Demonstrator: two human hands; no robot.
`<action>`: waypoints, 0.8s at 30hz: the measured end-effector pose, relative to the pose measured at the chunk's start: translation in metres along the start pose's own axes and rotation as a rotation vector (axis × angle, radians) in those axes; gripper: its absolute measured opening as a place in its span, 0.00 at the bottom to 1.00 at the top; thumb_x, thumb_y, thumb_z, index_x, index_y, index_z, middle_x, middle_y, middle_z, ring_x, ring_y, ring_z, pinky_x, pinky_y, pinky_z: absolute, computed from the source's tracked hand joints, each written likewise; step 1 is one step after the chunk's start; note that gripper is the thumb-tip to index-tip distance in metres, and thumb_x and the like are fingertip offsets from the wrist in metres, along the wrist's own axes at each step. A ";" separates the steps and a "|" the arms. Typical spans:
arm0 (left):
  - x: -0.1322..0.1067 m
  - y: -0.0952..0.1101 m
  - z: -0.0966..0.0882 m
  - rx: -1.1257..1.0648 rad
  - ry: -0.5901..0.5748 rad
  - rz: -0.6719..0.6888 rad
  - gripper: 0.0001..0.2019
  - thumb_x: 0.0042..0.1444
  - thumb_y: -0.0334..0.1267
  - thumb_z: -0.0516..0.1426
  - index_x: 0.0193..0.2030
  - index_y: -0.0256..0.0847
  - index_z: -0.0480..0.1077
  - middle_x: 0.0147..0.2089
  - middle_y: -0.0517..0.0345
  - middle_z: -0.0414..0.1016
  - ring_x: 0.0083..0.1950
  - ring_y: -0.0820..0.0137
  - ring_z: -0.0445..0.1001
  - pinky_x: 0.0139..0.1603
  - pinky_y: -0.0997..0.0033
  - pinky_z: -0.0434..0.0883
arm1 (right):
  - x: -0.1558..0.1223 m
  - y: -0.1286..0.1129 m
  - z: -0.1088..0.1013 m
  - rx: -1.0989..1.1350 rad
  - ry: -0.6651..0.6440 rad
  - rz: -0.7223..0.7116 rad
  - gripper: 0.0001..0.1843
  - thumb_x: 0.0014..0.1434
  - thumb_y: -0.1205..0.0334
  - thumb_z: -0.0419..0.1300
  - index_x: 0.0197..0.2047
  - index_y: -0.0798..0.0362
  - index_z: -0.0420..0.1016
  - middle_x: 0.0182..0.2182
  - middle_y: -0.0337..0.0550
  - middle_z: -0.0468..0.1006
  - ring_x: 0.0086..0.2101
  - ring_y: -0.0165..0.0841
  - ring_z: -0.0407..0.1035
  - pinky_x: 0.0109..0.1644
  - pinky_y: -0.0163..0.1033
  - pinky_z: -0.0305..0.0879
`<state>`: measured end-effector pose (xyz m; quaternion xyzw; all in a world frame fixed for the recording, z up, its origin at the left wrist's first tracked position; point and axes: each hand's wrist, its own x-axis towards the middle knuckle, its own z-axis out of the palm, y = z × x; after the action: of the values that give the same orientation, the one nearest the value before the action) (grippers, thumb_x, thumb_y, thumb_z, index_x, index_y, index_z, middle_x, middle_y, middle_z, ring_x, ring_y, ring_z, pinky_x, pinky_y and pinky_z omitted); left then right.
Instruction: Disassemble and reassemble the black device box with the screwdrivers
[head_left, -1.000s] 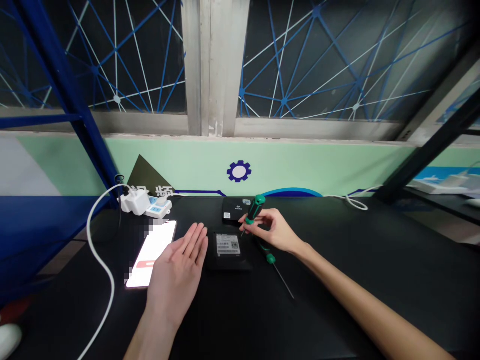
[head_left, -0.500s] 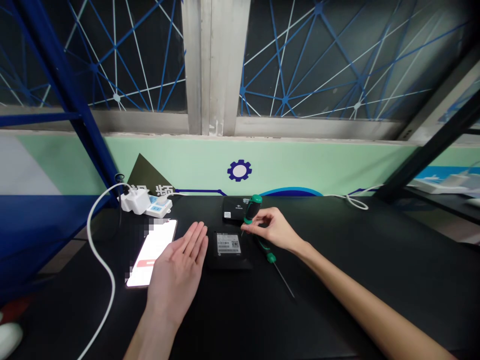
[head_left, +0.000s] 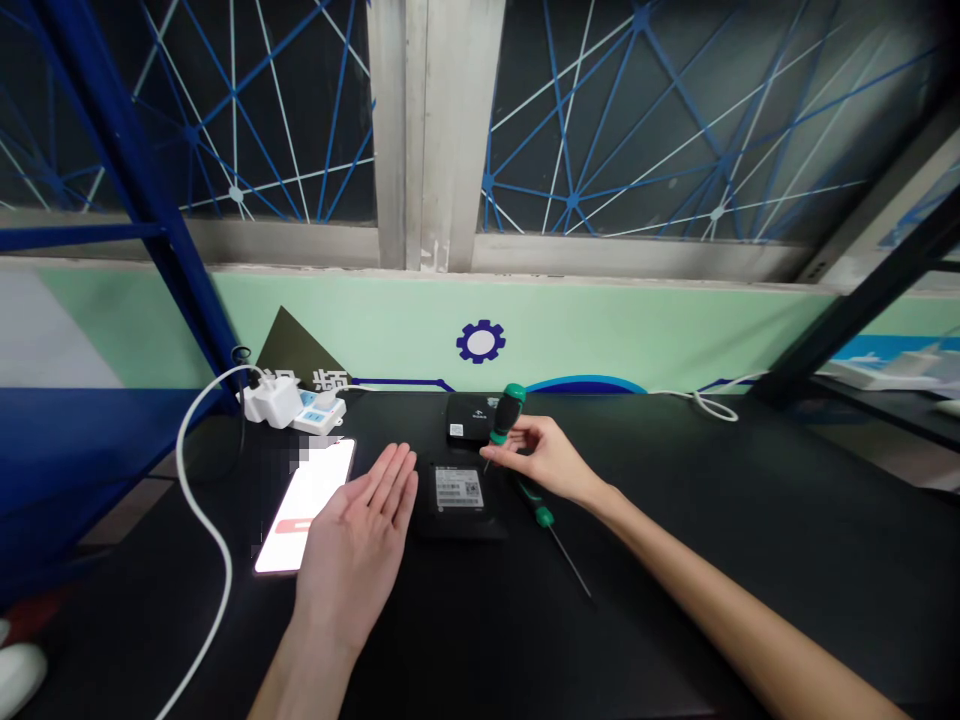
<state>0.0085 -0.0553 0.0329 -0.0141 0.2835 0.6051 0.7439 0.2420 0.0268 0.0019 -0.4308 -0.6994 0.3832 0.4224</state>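
My right hand [head_left: 546,457] pinches a green-and-black screwdriver [head_left: 505,417] held nearly upright, its tip at the upper right corner of a small black box [head_left: 457,500] with a white label on top. My left hand [head_left: 360,545] lies flat and open on the black table [head_left: 712,530], fingers together, just left of that box. A second black box [head_left: 466,418] sits behind the first one. Another green-handled screwdriver [head_left: 551,530] lies on the table under my right wrist.
A lit phone [head_left: 307,503] lies left of my left hand. Behind it sit a white power strip with a charger [head_left: 291,407] and a white cable [head_left: 196,500] curving to the table's front. A blue frame post [head_left: 150,200] stands at the left, a green wall behind.
The screwdriver in my right hand has tilted slightly and shifted a little left. My left hand has stayed flat in place.
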 end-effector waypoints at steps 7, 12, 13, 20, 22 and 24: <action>0.004 0.000 -0.007 0.029 -0.029 0.000 0.27 0.67 0.31 0.44 0.72 0.33 0.56 0.64 0.43 0.72 0.62 0.65 0.73 0.56 0.71 0.76 | 0.001 -0.004 -0.006 0.192 -0.121 0.106 0.21 0.48 0.47 0.73 0.34 0.57 0.81 0.34 0.51 0.84 0.29 0.35 0.77 0.35 0.40 0.76; 0.005 -0.001 -0.008 0.034 -0.037 0.008 0.27 0.67 0.32 0.45 0.72 0.35 0.56 0.65 0.43 0.71 0.62 0.64 0.73 0.57 0.69 0.75 | 0.002 -0.004 -0.007 0.194 -0.112 0.119 0.19 0.47 0.47 0.73 0.27 0.56 0.79 0.33 0.50 0.85 0.27 0.33 0.77 0.35 0.39 0.75; 0.004 -0.001 -0.008 0.033 -0.034 0.013 0.27 0.67 0.31 0.45 0.72 0.35 0.56 0.64 0.43 0.71 0.61 0.65 0.74 0.57 0.70 0.75 | 0.002 -0.003 -0.007 0.187 -0.102 0.114 0.19 0.47 0.47 0.74 0.26 0.56 0.78 0.32 0.49 0.85 0.27 0.33 0.77 0.34 0.39 0.75; 0.003 -0.001 -0.004 0.014 -0.013 0.001 0.26 0.68 0.30 0.42 0.71 0.30 0.56 0.63 0.41 0.73 0.61 0.66 0.74 0.56 0.73 0.75 | 0.001 -0.001 -0.006 0.104 -0.045 0.099 0.20 0.42 0.49 0.77 0.24 0.54 0.75 0.21 0.42 0.80 0.25 0.34 0.75 0.29 0.37 0.70; 0.004 -0.001 -0.005 0.026 -0.017 -0.002 0.25 0.68 0.32 0.43 0.71 0.30 0.58 0.63 0.41 0.73 0.61 0.66 0.74 0.58 0.71 0.74 | 0.001 0.001 -0.005 0.096 -0.028 0.090 0.21 0.42 0.50 0.77 0.23 0.54 0.73 0.21 0.41 0.79 0.24 0.34 0.75 0.28 0.36 0.69; 0.005 -0.001 -0.007 0.048 -0.031 0.011 0.25 0.68 0.33 0.44 0.70 0.30 0.59 0.62 0.42 0.73 0.62 0.64 0.73 0.59 0.69 0.73 | 0.001 0.003 -0.005 0.098 -0.026 0.081 0.20 0.43 0.50 0.77 0.25 0.54 0.74 0.22 0.40 0.79 0.24 0.33 0.74 0.29 0.36 0.69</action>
<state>0.0069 -0.0535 0.0243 0.0144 0.2864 0.6023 0.7450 0.2471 0.0295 0.0015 -0.4325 -0.6673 0.4395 0.4178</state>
